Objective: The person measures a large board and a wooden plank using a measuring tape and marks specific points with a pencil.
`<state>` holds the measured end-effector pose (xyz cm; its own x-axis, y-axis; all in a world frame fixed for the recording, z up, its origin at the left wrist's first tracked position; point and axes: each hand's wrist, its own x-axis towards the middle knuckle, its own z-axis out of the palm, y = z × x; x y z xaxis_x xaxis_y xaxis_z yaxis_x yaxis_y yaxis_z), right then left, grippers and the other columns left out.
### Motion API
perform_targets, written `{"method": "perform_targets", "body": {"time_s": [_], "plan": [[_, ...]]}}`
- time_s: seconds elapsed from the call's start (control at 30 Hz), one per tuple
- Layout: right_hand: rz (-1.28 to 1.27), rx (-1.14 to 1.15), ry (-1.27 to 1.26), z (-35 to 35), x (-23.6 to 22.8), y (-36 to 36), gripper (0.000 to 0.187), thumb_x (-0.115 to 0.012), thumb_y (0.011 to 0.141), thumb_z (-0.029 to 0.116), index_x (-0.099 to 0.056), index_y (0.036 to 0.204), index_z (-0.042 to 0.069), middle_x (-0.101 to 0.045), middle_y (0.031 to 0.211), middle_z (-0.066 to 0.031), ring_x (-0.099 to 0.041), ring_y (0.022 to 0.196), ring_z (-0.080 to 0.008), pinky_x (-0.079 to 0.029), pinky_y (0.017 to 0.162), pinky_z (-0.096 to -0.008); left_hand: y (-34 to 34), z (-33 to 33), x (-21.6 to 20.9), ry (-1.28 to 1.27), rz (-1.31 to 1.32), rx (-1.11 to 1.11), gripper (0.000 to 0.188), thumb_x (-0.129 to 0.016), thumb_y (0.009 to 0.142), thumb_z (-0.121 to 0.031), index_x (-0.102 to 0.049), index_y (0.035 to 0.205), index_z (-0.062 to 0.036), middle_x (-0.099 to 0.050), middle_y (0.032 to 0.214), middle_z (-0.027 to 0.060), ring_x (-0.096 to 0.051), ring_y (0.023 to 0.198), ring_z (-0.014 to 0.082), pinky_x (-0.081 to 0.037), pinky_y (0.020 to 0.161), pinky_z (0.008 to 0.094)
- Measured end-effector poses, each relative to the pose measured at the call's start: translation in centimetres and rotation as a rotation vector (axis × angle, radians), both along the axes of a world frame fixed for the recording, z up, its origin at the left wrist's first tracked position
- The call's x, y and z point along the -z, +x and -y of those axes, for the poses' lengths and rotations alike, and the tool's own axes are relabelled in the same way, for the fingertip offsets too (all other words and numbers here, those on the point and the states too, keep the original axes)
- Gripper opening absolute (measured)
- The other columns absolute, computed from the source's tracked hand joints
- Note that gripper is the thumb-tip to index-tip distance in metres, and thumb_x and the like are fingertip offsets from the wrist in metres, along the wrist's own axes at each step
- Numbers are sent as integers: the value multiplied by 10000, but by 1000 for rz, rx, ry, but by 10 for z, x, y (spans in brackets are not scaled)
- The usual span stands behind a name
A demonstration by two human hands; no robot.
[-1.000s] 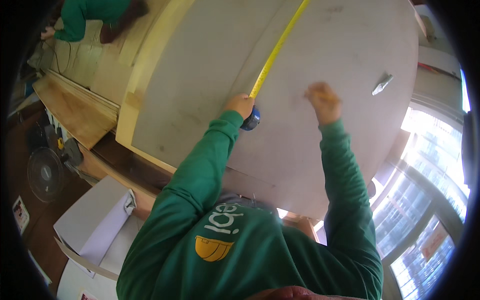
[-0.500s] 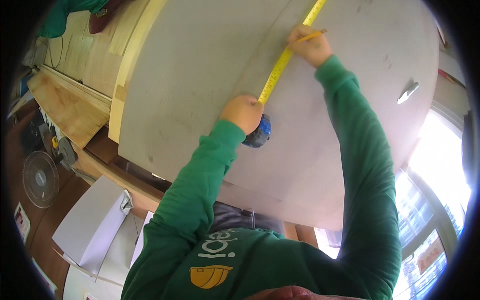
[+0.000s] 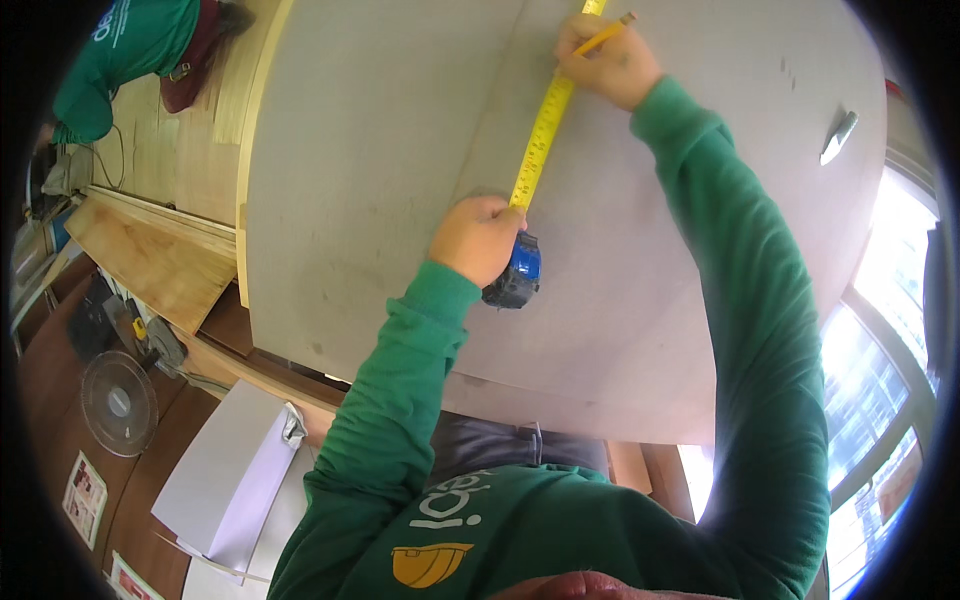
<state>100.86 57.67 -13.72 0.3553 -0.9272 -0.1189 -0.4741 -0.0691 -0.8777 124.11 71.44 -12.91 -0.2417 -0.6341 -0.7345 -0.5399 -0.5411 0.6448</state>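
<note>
Left hand (image 3: 475, 240) had the blue tape measure (image 3: 522, 268) gripped at its mouth, yellow blade (image 3: 540, 140) running out over the grey surface (image 3: 350, 200), and farther up the right hand (image 3: 615, 70) clutched a pencil (image 3: 607, 33) (yellow too, lol) right at the blade, another person (image 3: 140, 45) off far left

tape blade (image 3: 540, 140) across the board (image 3: 360, 160)

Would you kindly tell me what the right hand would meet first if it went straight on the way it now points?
The right hand would most likely meet the yellow tape blade first: the two overlap in this view, though actual contact is unclear.
</note>
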Motion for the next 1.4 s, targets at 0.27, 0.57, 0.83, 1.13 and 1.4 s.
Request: {"method": "perform_targets", "body": {"time_s": [0.27,0.57,0.83,1.13,1.4], "plan": [[26,52,-21,-3,0,2,34,-602,742,29,-575,759,40,-592,767,-33,-553,713,-133,-463,663,-288,-2,2,-8,-33,40,8,203,-561,842,-183,-660,816,-8,-577,679,59,-528,641,125,-431,605,273],[233,49,43,0,5,-7,39,-585,702,8,-596,733,30,-610,753,-65,-566,699,-145,-461,628,-300,-18,-1,-35,-367,48,29,562,-498,847,-57,-376,1387,-157,-551,694,131,-541,585,275,-454,601,376],[310,27,115,7,4,-15,69,-579,714,15,-624,757,46,-629,803,-70,-563,723,-133,-466,653,-290,-19,23,-29,-469,133,492,749,-523,780,-24,-235,1454,-177,-579,883,193,-579,738,364,-484,665,450],[396,102,45,-4,0,-5,37,-543,701,-4,-511,700,16,-557,745,-64,-554,782,-171,-457,704,-318,-14,20,-33,-527,65,495,772,-472,757,26,-209,1464,-139,-587,896,213,-575,742,394,-471,660,465],[374,123,84,-9,-12,-2,50,-509,725,-6,-550,737,19,-608,831,-100,-593,858,-188,-455,724,-321,-4,11,-27,-616,-50,447,757,-465,784,-10,-170,1467,-151,-602,1032,191,-594,780,376,-486,682,468]]}}
